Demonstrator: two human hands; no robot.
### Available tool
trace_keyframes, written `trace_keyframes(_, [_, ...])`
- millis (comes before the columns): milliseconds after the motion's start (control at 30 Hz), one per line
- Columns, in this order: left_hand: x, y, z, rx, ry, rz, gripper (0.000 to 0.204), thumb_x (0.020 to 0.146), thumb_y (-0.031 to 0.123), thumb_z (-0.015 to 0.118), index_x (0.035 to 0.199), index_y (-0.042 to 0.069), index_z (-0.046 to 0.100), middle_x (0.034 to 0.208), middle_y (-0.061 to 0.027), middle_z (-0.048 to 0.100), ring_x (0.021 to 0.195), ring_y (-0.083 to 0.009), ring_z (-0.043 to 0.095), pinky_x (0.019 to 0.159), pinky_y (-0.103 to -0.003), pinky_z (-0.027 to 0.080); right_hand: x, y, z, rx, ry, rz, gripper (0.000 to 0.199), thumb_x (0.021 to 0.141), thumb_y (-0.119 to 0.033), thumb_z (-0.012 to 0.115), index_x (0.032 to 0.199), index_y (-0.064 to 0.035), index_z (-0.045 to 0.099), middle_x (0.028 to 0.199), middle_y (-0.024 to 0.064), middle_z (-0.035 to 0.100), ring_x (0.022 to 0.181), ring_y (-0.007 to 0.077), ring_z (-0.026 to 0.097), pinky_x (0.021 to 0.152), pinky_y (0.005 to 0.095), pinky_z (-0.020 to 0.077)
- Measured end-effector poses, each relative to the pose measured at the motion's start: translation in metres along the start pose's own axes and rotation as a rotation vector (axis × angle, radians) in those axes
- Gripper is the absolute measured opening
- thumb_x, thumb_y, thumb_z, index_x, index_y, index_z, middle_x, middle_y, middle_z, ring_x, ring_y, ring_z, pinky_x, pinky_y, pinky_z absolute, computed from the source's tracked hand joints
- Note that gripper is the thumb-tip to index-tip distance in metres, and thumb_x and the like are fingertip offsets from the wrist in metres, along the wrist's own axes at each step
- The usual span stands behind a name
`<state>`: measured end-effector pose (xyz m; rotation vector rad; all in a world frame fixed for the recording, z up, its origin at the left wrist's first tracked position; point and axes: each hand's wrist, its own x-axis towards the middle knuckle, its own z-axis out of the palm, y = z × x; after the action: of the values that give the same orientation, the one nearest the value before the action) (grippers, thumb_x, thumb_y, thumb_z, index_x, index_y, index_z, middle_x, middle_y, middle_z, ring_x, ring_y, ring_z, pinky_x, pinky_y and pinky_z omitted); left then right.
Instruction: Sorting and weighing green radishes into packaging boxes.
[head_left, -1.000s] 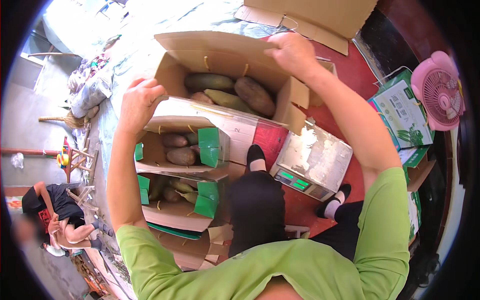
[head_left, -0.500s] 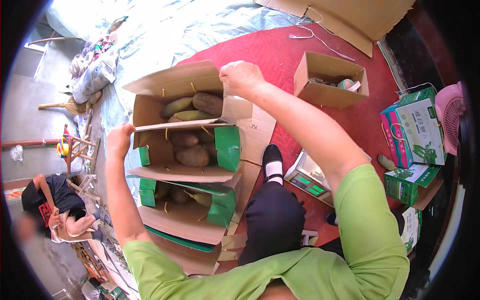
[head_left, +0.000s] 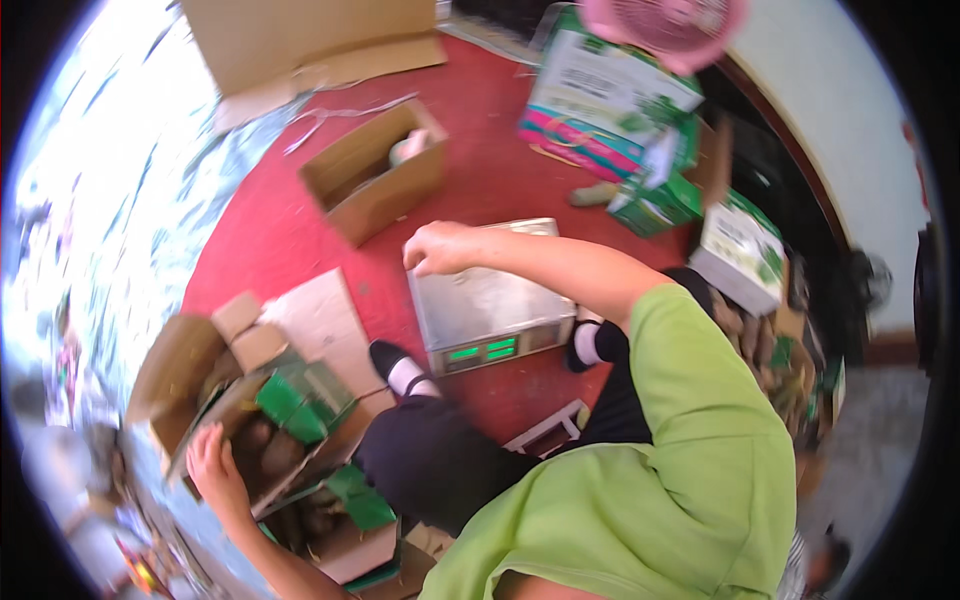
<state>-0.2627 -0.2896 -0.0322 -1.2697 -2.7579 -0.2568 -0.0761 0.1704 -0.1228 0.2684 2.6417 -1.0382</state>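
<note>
My left hand (head_left: 213, 468) is at the outer edge of an open cardboard box (head_left: 330, 440) on the left, fingers spread and nothing visible in them. Brownish-green root vegetables (head_left: 283, 455) that look like radishes lie inside, beside a green inner flap (head_left: 293, 405). My right hand (head_left: 440, 248) hovers over the far left corner of a flat metal weighing scale (head_left: 490, 300), its fingers curled down and no object showing in them. The scale's plate holds no box, and its green display is lit. More open boxes of these vegetables stand against the first.
A small open carton (head_left: 375, 195) with a tape roll (head_left: 408, 148) stands on the red floor (head_left: 270, 240). Printed boxes (head_left: 610, 100), a pink fan (head_left: 665, 25) and a loose radish (head_left: 594, 194) are at the far right. Plastic sheeting (head_left: 130, 190) covers the left. My feet flank the scale.
My view has turned right, toward the scale. My right hand has let go of the box flap and moved over the scale. My left hand has loosened from the box edge, its fingers now spread.
</note>
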Motion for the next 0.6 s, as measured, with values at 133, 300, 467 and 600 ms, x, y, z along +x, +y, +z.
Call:
trace_keyframes(133, [0.026, 0.074, 0.014, -0.101, -0.091, 0.130, 0.023, 0.089, 0.013, 0.055, 0.108, 0.005, 0.065, 0.114, -0.0108, 0.063, 0.114, -0.0307, 0.055, 0.106, -0.048, 0.033, -0.071, 0.038, -0.014, -0.022, 0.064, 0.106, 0.025, 0.078, -0.020, 0.065, 0.099, -0.0067, 0.071, 0.099, 0.0126, 0.070, 0.094, 0.0288, 0.066, 0.082, 0.0396, 0.0517])
trace_keyframes(300, [0.053, 0.174, 0.013, -0.183, -0.116, 0.316, 0.022, 0.086, 0.010, 0.059, 0.105, 0.006, 0.066, 0.111, -0.0098, 0.064, 0.113, -0.0292, 0.057, 0.106, -0.048, 0.032, -0.141, 0.054, -0.044, -0.052, 0.145, 0.158, 0.028, 0.078, -0.021, 0.066, 0.101, -0.0064, 0.070, 0.099, 0.0129, 0.070, 0.095, 0.0292, 0.066, 0.082, 0.0398, 0.0516])
trace_keyframes(467, [0.069, 0.270, -0.007, -0.272, -0.118, 0.502, 0.021, 0.083, 0.006, 0.061, 0.103, 0.005, 0.067, 0.109, -0.0085, 0.065, 0.111, -0.0284, 0.058, 0.107, -0.048, 0.032, -0.211, 0.065, -0.081, 0.003, 0.283, 0.191, 0.031, 0.078, -0.022, 0.066, 0.104, -0.0055, 0.068, 0.098, 0.0146, 0.070, 0.093, 0.0294, 0.066, 0.083, 0.0397, 0.0512])
trace_keyframes(600, [0.069, 0.331, -0.025, -0.310, -0.146, 0.618, 0.021, 0.080, 0.005, 0.063, 0.100, 0.005, 0.068, 0.106, -0.0078, 0.065, 0.110, -0.0278, 0.059, 0.107, -0.048, 0.032, -0.268, 0.090, -0.093, 0.097, 0.478, 0.239, 0.032, 0.081, -0.022, 0.064, 0.107, -0.0028, 0.067, 0.102, 0.0150, 0.069, 0.095, 0.0280, 0.066, 0.083, 0.0379, 0.0508])
